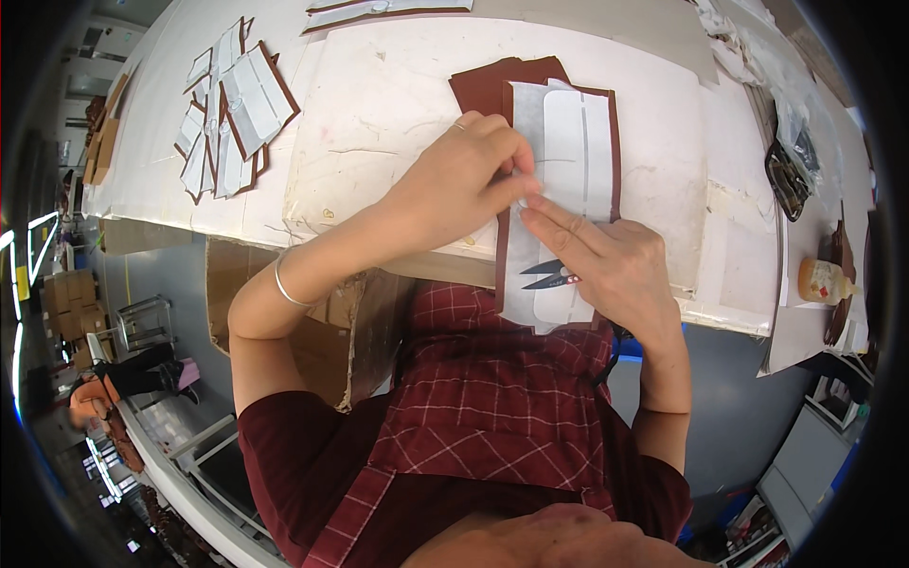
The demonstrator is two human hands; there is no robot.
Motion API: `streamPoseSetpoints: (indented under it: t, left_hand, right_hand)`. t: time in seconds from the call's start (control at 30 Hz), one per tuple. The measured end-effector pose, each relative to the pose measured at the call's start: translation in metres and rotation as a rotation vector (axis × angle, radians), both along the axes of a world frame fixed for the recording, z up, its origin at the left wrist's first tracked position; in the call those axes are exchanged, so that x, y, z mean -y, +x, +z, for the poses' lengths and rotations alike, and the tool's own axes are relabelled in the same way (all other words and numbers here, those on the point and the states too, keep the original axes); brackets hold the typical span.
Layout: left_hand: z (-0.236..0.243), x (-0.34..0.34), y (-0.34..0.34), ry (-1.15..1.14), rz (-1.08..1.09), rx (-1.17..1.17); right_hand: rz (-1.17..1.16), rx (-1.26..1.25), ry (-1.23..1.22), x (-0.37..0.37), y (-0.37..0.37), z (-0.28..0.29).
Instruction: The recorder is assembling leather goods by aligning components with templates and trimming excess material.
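A long white-backed panel with brown edging (pixel 587 133) lies over brown pieces (pixel 478 85) on the pale worktop, its lower end overhanging the front edge. My left hand (pixel 473 175) is pinched at the panel's left part; what is between those fingertips is too small to make out. My right hand (pixel 615 265) rests on the panel, holding small thread snips (pixel 540 276) in the palm, blades pointing left, while its index finger reaches up to touch my left fingertips.
Edged pieces (pixel 237 123) are piled at left on the worktop (pixel 369 95). At right are clear plastic (pixel 805 123), a dark object (pixel 786 175) and a glue bottle (pixel 824 284). A cardboard box (pixel 298 336) stands below the edge; another person (pixel 104 393) is at far left.
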State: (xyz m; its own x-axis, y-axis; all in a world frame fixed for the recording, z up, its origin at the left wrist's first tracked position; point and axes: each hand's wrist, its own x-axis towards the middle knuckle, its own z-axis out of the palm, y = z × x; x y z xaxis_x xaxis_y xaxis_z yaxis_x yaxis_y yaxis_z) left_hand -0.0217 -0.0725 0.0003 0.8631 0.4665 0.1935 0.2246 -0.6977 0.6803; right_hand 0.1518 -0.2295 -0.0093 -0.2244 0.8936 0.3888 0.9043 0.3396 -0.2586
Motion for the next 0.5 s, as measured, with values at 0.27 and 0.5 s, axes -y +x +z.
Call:
streamPoseSetpoints:
  t: [0.27,0.5]
  left_hand:
    - [0.006,-0.003,0.0,-0.479,0.165,-0.009]
    - [0.005,-0.01,0.0,0.013,0.088,-0.04]
  right_hand:
    - [0.001,-0.007,0.011,0.0,0.0,0.0]
    - [-0.028,-0.023,0.021,-0.001,-0.001,-0.002]
